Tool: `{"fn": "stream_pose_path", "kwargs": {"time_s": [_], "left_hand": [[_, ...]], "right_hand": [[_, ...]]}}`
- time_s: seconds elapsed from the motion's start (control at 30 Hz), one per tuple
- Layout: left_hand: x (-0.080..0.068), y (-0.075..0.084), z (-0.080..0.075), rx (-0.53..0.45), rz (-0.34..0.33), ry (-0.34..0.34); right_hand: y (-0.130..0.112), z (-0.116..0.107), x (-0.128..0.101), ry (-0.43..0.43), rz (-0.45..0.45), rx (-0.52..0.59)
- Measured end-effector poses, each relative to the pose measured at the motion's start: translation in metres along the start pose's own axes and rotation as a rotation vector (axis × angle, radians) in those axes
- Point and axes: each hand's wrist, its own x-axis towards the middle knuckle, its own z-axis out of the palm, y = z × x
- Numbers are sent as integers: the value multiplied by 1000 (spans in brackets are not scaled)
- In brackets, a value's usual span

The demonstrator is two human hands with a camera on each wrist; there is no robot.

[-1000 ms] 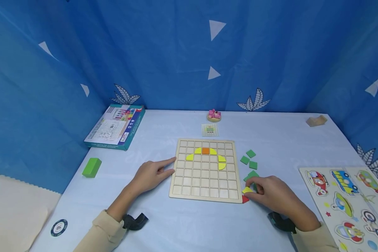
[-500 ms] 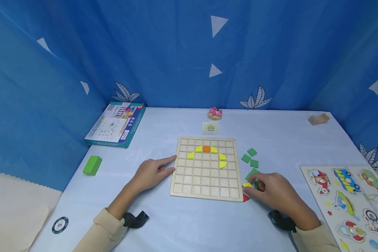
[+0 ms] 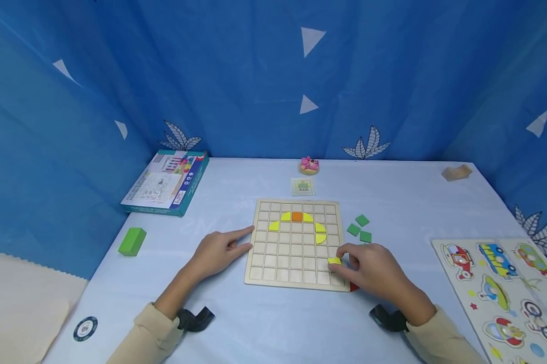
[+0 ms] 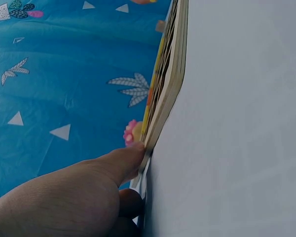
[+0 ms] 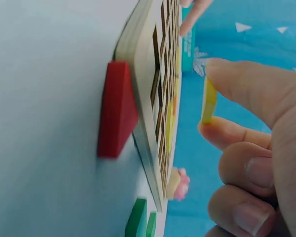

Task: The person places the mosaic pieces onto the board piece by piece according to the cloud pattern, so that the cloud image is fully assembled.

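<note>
A wooden grid board (image 3: 278, 263) lies mid-table with yellow pieces (image 3: 320, 228) and one orange square (image 3: 297, 217) set in its upper rows. My right hand (image 3: 369, 270) pinches a small yellow piece (image 3: 334, 261) between thumb and forefinger, just above the board's lower right squares; the right wrist view shows that yellow piece (image 5: 208, 101) held clear of the board (image 5: 148, 118). My left hand (image 3: 218, 247) rests on the table, its forefinger pressed against the board's left edge (image 4: 163, 113). A red piece (image 5: 117, 108) lies against the board's near right corner.
Loose green squares (image 3: 360, 228) lie right of the board. A pattern card (image 3: 303, 186) and pink toy (image 3: 309, 165) sit behind it. A boxed game (image 3: 166, 183) and green block (image 3: 132, 240) are at left, vehicle puzzle boards (image 3: 496, 283) at right, a wooden block (image 3: 456, 173) far right.
My right hand lifted the yellow piece from the table beside the board and carried it left over the board's lower right squares. The left hand stayed put.
</note>
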Motion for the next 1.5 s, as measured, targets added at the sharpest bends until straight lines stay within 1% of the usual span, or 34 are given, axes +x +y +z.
{"fn": "stream_pose_path", "kwargs": {"time_s": [0.17, 0.47, 0.7, 1.0, 1.13, 1.37, 1.5], "left_hand": [[-1, -1, 1, -6, 6, 3], [-1, -1, 0, -1, 6, 3], [-1, 0, 0, -2, 15, 3], [0, -1, 0, 4, 3, -8], [0, 0, 0, 6, -2, -13], [0, -1, 1, 8, 4, -5], [0, 0, 1, 9, 12, 0]], "right_hand": [[-5, 8, 10, 12, -27, 15], [-16, 20, 27, 4, -80, 39], [-34, 25, 44, -18, -54, 10], [-51, 36, 61, 3, -13, 38], [-57, 45, 69, 7, -11, 32], [-67, 55, 86, 32, -43, 26], [-71, 61, 95, 30, -12, 29]]}}
